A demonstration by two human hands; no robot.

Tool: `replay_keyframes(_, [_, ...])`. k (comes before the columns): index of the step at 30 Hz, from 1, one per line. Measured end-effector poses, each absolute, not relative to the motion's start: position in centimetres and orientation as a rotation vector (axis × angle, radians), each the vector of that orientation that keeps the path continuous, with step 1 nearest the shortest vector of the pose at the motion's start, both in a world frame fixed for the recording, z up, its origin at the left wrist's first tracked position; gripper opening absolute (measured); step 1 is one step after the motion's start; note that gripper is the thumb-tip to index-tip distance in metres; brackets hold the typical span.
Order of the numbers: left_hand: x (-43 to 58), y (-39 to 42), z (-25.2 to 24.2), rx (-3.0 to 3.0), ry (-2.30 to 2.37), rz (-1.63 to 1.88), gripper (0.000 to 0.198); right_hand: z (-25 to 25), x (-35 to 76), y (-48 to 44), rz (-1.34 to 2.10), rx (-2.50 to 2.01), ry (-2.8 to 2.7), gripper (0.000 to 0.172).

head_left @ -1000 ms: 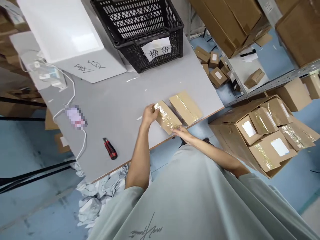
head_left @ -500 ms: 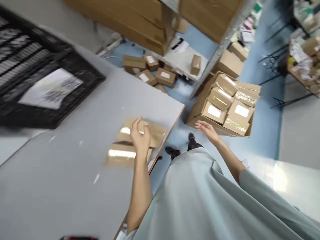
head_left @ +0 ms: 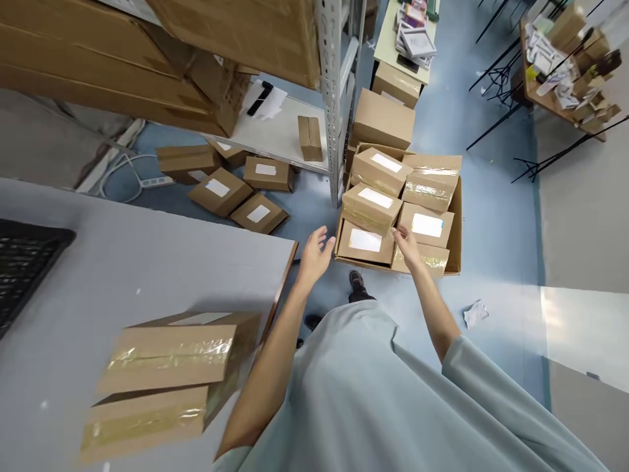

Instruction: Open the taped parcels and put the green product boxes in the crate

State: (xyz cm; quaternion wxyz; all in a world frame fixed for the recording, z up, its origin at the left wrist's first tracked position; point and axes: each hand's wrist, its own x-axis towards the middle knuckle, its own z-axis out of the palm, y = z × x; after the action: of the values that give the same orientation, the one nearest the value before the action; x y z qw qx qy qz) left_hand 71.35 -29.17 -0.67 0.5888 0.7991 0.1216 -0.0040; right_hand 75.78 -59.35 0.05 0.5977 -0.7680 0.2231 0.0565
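My left hand (head_left: 314,254) hangs open in the air past the table's right edge, fingers apart, holding nothing. My right hand (head_left: 405,245) reaches down to a large open carton (head_left: 456,216) on the floor and its fingers touch the taped small boxes (head_left: 372,204) packed inside, near one with a white label (head_left: 426,225). Its fingers are spread and grip nothing. Two taped cardboard boxes (head_left: 167,357) lie side by side on the grey table (head_left: 122,262) near my left arm.
A black crate corner (head_left: 24,259) sits at the table's left. Several small boxes (head_left: 221,190) lie scattered on the blue floor under a metal shelf rack (head_left: 334,98) loaded with big cartons. Another carton (head_left: 383,118) stands behind the open one. Crumpled paper (head_left: 476,311) lies on the floor.
I let go of the taped box on the table and turned right. Both hands moved off the table toward the open carton on the floor; my right hand now touches its boxes.
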Motion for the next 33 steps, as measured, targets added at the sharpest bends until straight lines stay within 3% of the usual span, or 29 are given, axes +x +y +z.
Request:
replay_keyframes(4, [77.3,-35.1,-3.2,1.740,0.481,-0.210,0.063,-3.1,81.5,-60.6,0.192,-1.847,0.474,0.084])
replay_keyframes(8, [79.5,-39.2,-4.3,1.564,0.609,-0.474,0.067,-5.1,86.2,-61.7,0.169,-2.015,0.412,0.076])
replay_keyframes(15, [77.9,-42.4,-4.4,1.443,0.552,-0.518,0.108,-5.7,88.4,-62.8,0.195,-2.183,0.366,0.059])
replay_keyframes(18, [77.4,-42.5,-4.2,1.467,0.525,-0.487,0.109,-5.4,88.7,-62.6,0.207,-2.237,0.344,0.054])
replay_keyframes(26, [77.4,-43.5,-2.7,1.413,0.465,-0.393,0.105,-3.5,90.4,-62.7,0.214,-2.306,0.367,0.020])
replay_keyframes(29, [76.8,-43.5,-1.7,1.405,0.426,-0.308,0.102,-2.1,88.7,-62.7,0.202,-2.238,0.303,0.024])
replay_keyframes(33, [74.9,-42.1,0.3,1.445,0.447,-0.166,0.099,1.6,84.5,-61.9,0.206,-2.224,0.204,0.048])
